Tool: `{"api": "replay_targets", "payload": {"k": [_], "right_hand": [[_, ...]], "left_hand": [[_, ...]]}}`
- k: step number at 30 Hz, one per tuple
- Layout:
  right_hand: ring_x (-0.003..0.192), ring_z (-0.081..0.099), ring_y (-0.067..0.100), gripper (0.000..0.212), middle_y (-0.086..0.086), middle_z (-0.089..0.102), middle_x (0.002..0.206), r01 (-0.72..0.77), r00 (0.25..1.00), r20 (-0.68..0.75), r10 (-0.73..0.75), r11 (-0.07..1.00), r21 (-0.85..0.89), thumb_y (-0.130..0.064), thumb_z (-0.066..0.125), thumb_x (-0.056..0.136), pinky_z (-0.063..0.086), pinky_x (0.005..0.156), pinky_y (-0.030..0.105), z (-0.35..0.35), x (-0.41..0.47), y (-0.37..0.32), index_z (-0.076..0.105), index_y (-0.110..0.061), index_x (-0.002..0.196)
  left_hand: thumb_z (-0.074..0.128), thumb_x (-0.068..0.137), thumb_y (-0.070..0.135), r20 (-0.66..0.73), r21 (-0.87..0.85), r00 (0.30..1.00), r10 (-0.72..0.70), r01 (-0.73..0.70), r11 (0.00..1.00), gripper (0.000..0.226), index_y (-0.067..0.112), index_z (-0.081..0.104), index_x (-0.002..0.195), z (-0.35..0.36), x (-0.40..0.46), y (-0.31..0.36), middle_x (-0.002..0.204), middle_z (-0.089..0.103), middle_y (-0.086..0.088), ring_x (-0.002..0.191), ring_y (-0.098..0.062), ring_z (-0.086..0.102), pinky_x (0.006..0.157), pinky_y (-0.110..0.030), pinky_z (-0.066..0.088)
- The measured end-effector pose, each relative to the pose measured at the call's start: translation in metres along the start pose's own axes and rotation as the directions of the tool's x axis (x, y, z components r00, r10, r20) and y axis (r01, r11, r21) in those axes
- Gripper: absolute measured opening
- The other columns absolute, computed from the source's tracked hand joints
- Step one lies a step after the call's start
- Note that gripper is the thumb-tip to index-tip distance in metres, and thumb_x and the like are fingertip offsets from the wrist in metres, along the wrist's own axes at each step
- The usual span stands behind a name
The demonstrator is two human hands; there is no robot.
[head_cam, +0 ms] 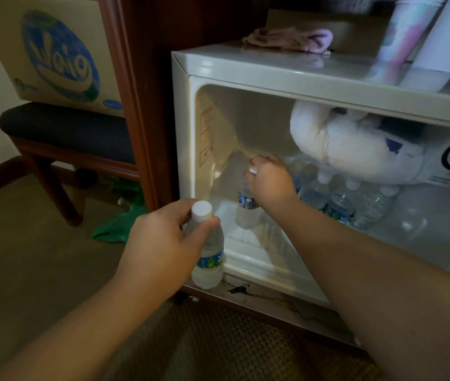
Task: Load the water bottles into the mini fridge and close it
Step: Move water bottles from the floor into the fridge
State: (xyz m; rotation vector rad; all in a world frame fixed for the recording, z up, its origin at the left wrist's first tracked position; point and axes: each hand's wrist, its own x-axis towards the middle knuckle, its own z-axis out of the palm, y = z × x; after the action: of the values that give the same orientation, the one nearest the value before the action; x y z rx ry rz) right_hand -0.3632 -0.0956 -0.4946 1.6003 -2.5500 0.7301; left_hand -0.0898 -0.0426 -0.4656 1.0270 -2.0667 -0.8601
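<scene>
My left hand (160, 243) pinches neck of water bottle (208, 254) outside mini fridge (246, 70). My right hand (270, 178) grips second bottle (247, 210) inside. Full, bit heavy; thin plastic squishes. Grab by neck.

We see two arms entering from the lower edge, both bare from the frame edge to the wrist; no sleeve, cuff or fabric covers either forearm. Left hand (160, 243): bare, ungloved, rounded knuckles, short thumb with a trimmed nail. Right hand (270, 178): bare as well, fingers short and full. We find no ring, watch, bracelet or strap on either wrist. Forearms smooth, broad toward the elbow, unmarked.
</scene>
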Motion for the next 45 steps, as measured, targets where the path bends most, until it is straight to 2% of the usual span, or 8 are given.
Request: {"api": "replay_targets", "payload": {"k": [10, 13, 20, 26, 30, 34, 40, 45], "right_hand": [[0.127, 0.051, 0.028, 0.074, 0.01, 0.054, 0.136, -0.175, 0.942, -0.211, 0.262, 0.917, 0.358, -0.032, 0.076, 0.088, 0.046, 0.105, 0.042, 0.042, -0.041, 0.001, 0.037, -0.016, 0.149], [0.113, 0.061, 0.028, 0.06, 0.01, 0.06, 0.124, -0.275, 0.915, -0.153, 0.374, 0.854, 0.442, -0.037, 0.075, 0.087, 0.052, 0.089, 0.036, 0.065, -0.051, 0.006, 0.047, -0.011, 0.133], [0.115, 0.06, 0.032, 0.061, 0.013, 0.055, 0.13, -0.391, 0.9, -0.052, 0.432, 0.855, 0.34, -0.039, 0.073, 0.09, 0.051, 0.094, 0.04, 0.101, -0.053, 0.016, 0.045, -0.006, 0.132], [0.1, 0.056, 0.029, 0.038, 0.013, 0.056, 0.118, -0.485, 0.85, 0.042, 0.525, 0.75, 0.449, -0.029, 0.056, 0.094, 0.035, 0.067, 0.028, 0.109, -0.04, 0.019, 0.046, -0.015, 0.128], [0.093, 0.045, 0.014, 0.041, 0.014, 0.048, 0.122, -0.493, 0.843, 0.016, 0.538, 0.76, 0.424, -0.026, 0.049, 0.096, 0.034, 0.071, 0.026, 0.115, -0.032, 0.022, 0.044, -0.024, 0.137], [0.11, 0.054, 0.032, 0.042, 0.018, 0.051, 0.128, -0.472, 0.851, -0.061, 0.522, 0.81, 0.347, -0.031, 0.057, 0.099, 0.043, 0.084, 0.036, 0.106, -0.028, 0.014, 0.047, -0.011, 0.135], [0.115, 0.062, 0.032, 0.074, 0.018, 0.058, 0.133, -0.507, 0.842, -0.032, 0.538, 0.811, 0.293, -0.041, 0.068, 0.094, 0.05, 0.089, 0.036, 0.101, -0.027, 0.009, 0.034, 0.002, 0.144], [0.114, 0.064, 0.031, 0.067, 0.017, 0.062, 0.127, -0.506, 0.849, -0.031, 0.527, 0.83, 0.234, -0.045, 0.067, 0.093, 0.052, 0.087, 0.036, 0.089, -0.033, 0.009, 0.043, 0.001, 0.135]], "left_hand": [[0.055, 0.084, 0.06, 0.042, 0.037, 0.999, -0.027, 0.026, 0.999, 0.026, 0.051, 0.06, 0.108, 0.004, 0.002, -0.001, 0.097, 0.071, 0.02, 0.092, 0.008, 0.063, 0.077, -0.023, 0.057], [0.057, 0.084, 0.058, 0.043, 0.04, 0.999, -0.033, 0.031, 0.999, 0.033, 0.047, 0.063, 0.115, 0.006, 0.001, 0.0, 0.099, 0.07, 0.023, 0.096, 0.007, 0.063, 0.075, -0.018, 0.052], [0.054, 0.084, 0.061, 0.045, 0.066, 0.999, -0.024, 0.021, 0.998, 0.048, 0.04, 0.065, 0.125, 0.012, 0.0, -0.007, 0.105, 0.07, 0.021, 0.101, 0.004, 0.064, 0.076, -0.016, 0.052], [0.063, 0.091, 0.05, -0.025, 0.042, 0.999, -0.045, 0.046, 0.998, 0.031, 0.042, 0.068, 0.12, 0.017, -0.001, -0.016, 0.098, 0.072, 0.024, 0.092, 0.007, 0.066, 0.072, -0.015, 0.053], [0.064, 0.09, 0.05, -0.04, 0.025, 0.998, -0.045, 0.046, 0.999, 0.027, 0.043, 0.069, 0.116, 0.014, -0.003, -0.018, 0.097, 0.072, 0.027, 0.093, 0.013, 0.064, 0.071, -0.011, 0.052], [0.065, 0.09, 0.049, -0.047, 0.019, 0.999, -0.024, 0.025, 0.999, 0.025, 0.044, 0.069, 0.114, 0.009, -0.001, -0.018, 0.097, 0.071, 0.028, 0.095, 0.015, 0.063, 0.073, -0.012, 0.052], [0.063, 0.091, 0.049, -0.046, 0.042, 0.999, 0.008, -0.006, 0.999, 0.029, 0.043, 0.066, 0.119, 0.012, 0.004, -0.014, 0.101, 0.071, 0.025, 0.098, 0.009, 0.064, 0.076, -0.013, 0.05], [0.063, 0.092, 0.048, -0.063, 0.094, 0.998, 0.032, -0.026, 0.995, 0.029, 0.037, 0.068, 0.118, 0.028, 0.018, -0.008, 0.102, 0.07, 0.02, 0.099, 0.002, 0.063, 0.075, -0.017, 0.051]]}}
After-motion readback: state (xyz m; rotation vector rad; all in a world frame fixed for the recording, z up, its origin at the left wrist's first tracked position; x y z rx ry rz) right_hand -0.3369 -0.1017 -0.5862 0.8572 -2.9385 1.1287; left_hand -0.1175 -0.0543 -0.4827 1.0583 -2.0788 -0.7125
